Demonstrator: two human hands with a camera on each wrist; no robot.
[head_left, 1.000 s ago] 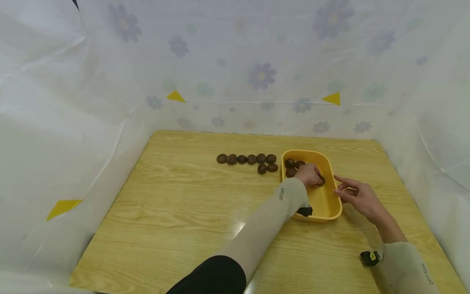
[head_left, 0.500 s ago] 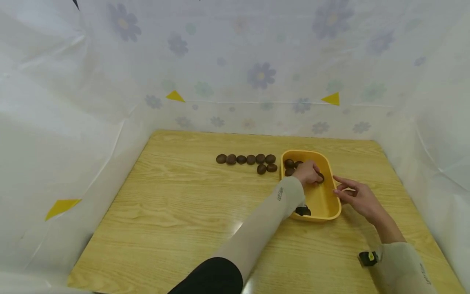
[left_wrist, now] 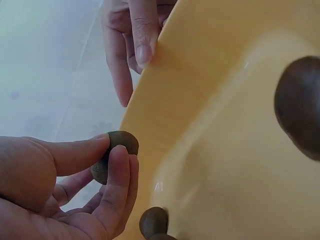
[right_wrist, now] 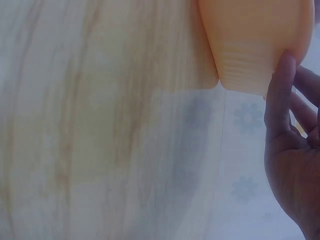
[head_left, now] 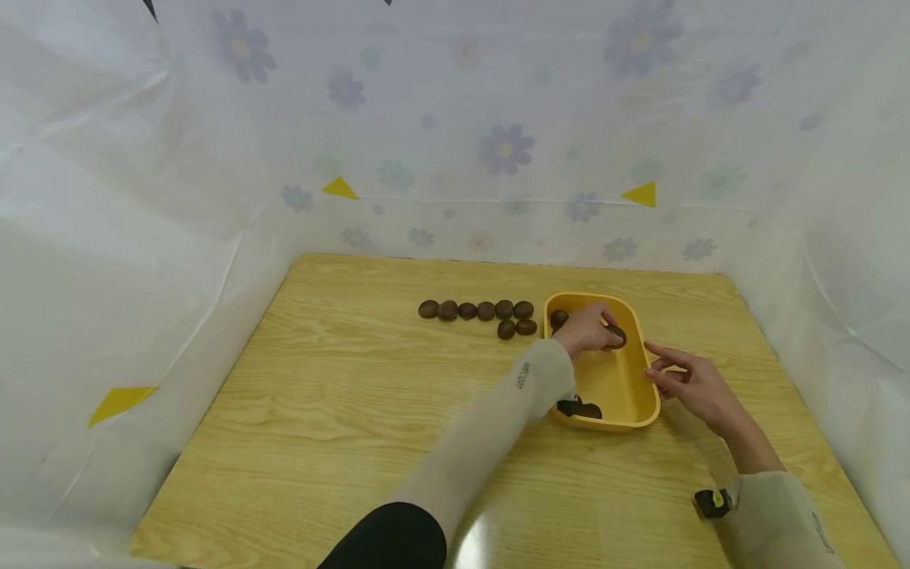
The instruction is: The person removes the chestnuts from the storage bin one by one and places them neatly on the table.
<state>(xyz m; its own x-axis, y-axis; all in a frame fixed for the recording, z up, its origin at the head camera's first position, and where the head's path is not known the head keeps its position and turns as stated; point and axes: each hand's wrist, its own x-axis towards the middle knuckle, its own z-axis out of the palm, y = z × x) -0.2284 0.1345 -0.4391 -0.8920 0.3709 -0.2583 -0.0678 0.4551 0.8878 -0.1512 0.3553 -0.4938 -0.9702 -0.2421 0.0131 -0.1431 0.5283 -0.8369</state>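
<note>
In the head view my left hand [head_left: 586, 328] is over the far part of a yellow plastic tub [head_left: 644, 375]. Thumb and fingers pinch a dark brown, rounded stone [left_wrist: 125, 141], held near the tub wall in the left wrist view; fingers cover part of it, and whether a second stone sits behind is unclear. My right hand [head_left: 700, 387] touches the tub's right side from outside. In the right wrist view its thumb [right_wrist: 282, 80] lies against the wall. More such stones lie inside the tub, one at the far left [head_left: 559, 318] and one near the front [head_left: 588, 411].
A row of several brown stones [head_left: 467, 310] lies on the wooden table [head_left: 320, 395] left of the tub. Two more stones [head_left: 515, 328] sit below its right end. White flowered sheeting [head_left: 505, 150] walls the table at the back and both sides.
My left hand has moved slightly left and away from the tub's middle, raising the pinched stone a little. The right hand stays at the tub's side.
</note>
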